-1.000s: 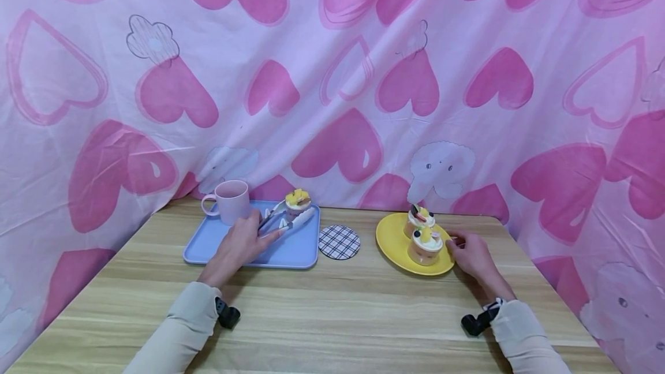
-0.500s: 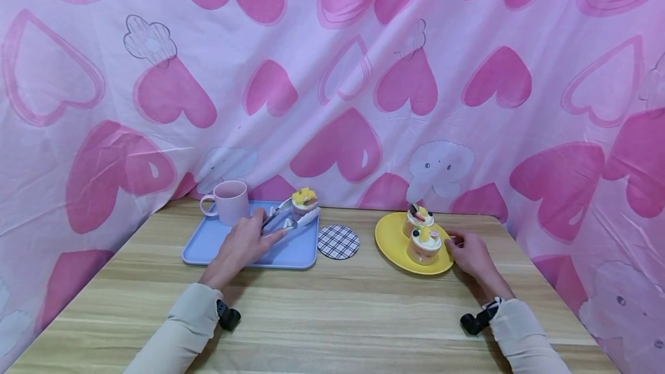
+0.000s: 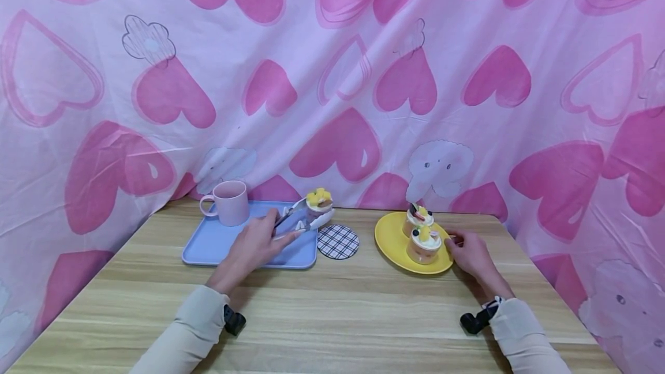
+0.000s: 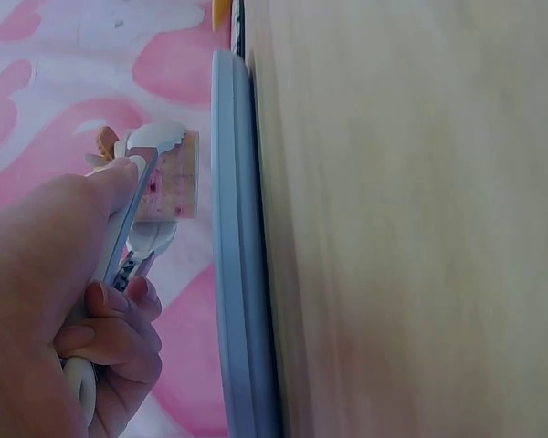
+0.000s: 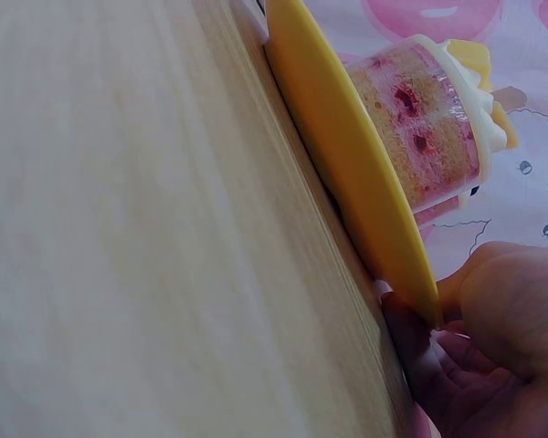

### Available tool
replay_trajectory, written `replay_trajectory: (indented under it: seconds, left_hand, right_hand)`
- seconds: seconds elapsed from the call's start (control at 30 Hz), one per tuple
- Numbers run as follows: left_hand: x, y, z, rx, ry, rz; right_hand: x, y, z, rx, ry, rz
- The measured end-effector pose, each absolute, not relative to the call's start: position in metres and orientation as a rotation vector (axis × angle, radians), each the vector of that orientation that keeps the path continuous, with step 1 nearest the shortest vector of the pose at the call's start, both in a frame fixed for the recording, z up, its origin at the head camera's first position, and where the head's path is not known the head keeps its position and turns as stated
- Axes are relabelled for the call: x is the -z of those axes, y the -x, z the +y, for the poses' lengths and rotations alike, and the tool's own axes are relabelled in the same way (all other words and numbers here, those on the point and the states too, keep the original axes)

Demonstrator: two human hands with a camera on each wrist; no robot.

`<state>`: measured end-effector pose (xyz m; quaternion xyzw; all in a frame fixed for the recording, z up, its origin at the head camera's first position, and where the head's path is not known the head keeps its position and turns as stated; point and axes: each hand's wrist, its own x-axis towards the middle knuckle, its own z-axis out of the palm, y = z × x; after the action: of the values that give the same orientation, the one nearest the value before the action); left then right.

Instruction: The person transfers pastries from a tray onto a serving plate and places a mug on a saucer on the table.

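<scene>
My left hand [image 3: 256,245] grips a pair of tongs [image 4: 121,235] with pale, scalloped tips. Between those tips is a dessert cup [image 3: 319,203] topped with yellow fruit and cream, held up over the right edge of the blue tray [image 3: 208,251]. In the left wrist view the cup's base shows apart from the tray's rim. My right hand [image 3: 471,254] pinches the right rim of a yellow plate [image 3: 391,251], thumb above and fingers beneath. Two more dessert cups stand on that plate, the front one [image 3: 424,246] partly covering the rear one [image 3: 417,217].
A pink mug [image 3: 231,204] stands on the tray's back left. Between tray and plate lies a round checked coaster [image 3: 338,242]. Behind the wooden table [image 3: 343,310] hangs a pink heart-patterned cloth [image 3: 332,85].
My left hand and the tongs have carried the dessert cup up and to the right, from over the tray to its right edge. The right hand and plate stay put.
</scene>
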<state>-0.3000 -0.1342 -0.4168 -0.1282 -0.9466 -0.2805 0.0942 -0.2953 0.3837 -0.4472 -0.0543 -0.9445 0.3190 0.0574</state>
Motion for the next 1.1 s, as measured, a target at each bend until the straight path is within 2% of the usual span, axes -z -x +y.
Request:
replay_trajectory:
  seconds: [0.57,1.1]
  left_hand:
    - [0.414,0.285,-0.091,0.868,0.608,-2.765]
    - [0.418,0.286,-0.062,0.838,0.65,-2.773]
  right_hand:
    - [0.446,0.294,0.385,-0.972,0.16,-2.868]
    - [0.449,0.296,0.383,-0.935,0.141,-2.848]
